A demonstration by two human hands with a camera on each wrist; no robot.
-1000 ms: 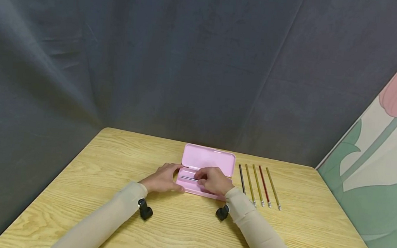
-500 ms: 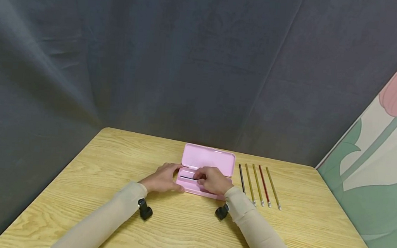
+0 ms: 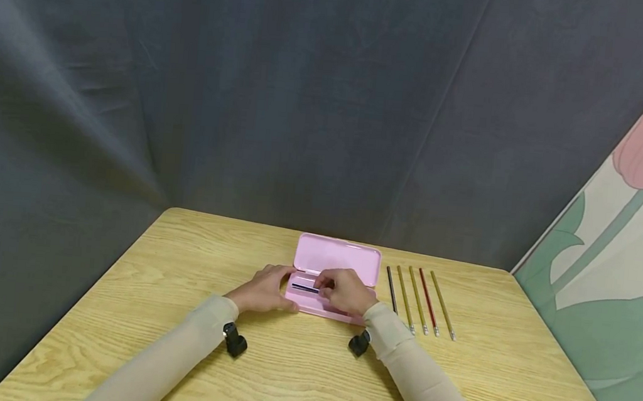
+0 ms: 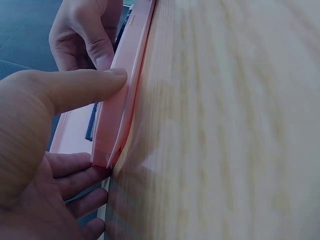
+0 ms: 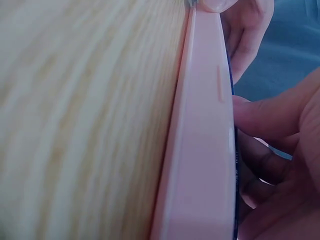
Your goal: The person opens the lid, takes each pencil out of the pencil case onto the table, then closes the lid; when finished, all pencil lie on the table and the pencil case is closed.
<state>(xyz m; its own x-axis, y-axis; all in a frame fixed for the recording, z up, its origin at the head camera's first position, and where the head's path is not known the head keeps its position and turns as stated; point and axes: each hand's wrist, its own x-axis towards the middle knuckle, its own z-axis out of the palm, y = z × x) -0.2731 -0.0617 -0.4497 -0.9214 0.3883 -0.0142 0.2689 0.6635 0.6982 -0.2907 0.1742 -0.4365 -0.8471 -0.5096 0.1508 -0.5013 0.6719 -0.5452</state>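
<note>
**Right Hand Sat Over the Dark Stick While the Left Held the Case**

And there it was, in the tray of the shallow pink hinged pencil case [image 3: 308, 301], lid [image 3: 338, 256] open at the back: a slim, dark, pencil-like stick [image 3: 306, 288]! It lay along the case's length, its long axis running left to right across you with only a slight slant. Your right hand [image 3: 346, 292] was the nearer, sitting right over it, thumb and fingers apparently pinching it; how far the stick ran on beneath them, the views couldn't tell.

The stick's visible end pointed left, towards your left hand [image 3: 263, 290], near but apart from it. That hand gripped the case's left end, thumb laid along the front wall, fingers round the far side of the corner.

Out to the right, just past your beige right sleeve [image 3: 387, 331], a row of five slim pencils [image 3: 418, 299] in black, yellow and red lay on the light wood-grained table [image 3: 274, 373]. And what a contrast: those ran away from you, crosswise to the stick!
</note>
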